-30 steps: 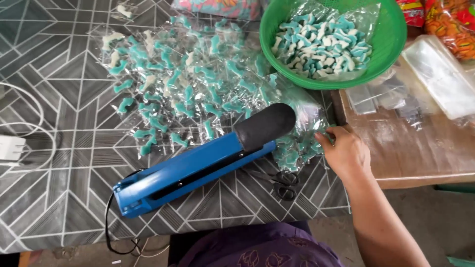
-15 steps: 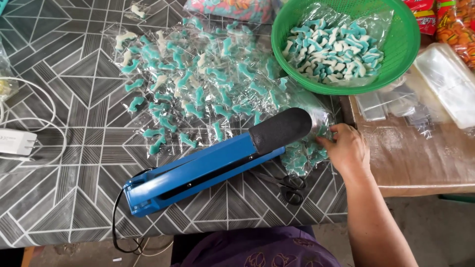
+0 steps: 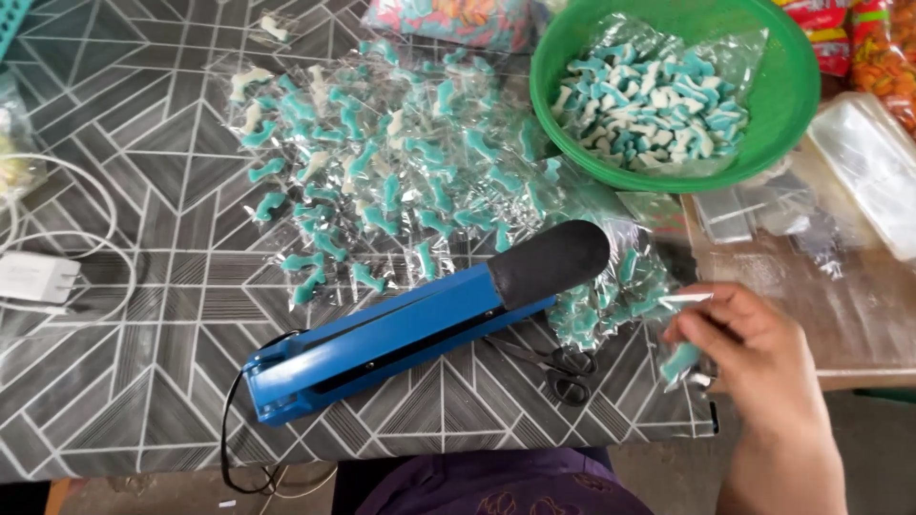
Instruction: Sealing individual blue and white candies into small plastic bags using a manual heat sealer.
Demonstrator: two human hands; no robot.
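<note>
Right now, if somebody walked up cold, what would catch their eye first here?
Probably the blue heat sealer with its black handle, lying slantwise at the front of the patterned table. Behind it spreads a heap of small clear bags of teal and white candies, and a green basket of the same candies sits at the back right. The right hand pinches one small bag at the table's right edge.

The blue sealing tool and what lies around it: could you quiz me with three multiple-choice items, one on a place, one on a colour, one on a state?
1. Where are the scissors?
A. in the basket
B. beside the blue sealer
C. on the white charger

2. What colour is the basket?
A. green
B. red
C. black

3. What is the right hand doing?
A. resting flat
B. pressing the sealer
C. pinching a small candy bag

B: they lie by its handle.
A: its rim is green.
C: fingers close on the bag.
</note>
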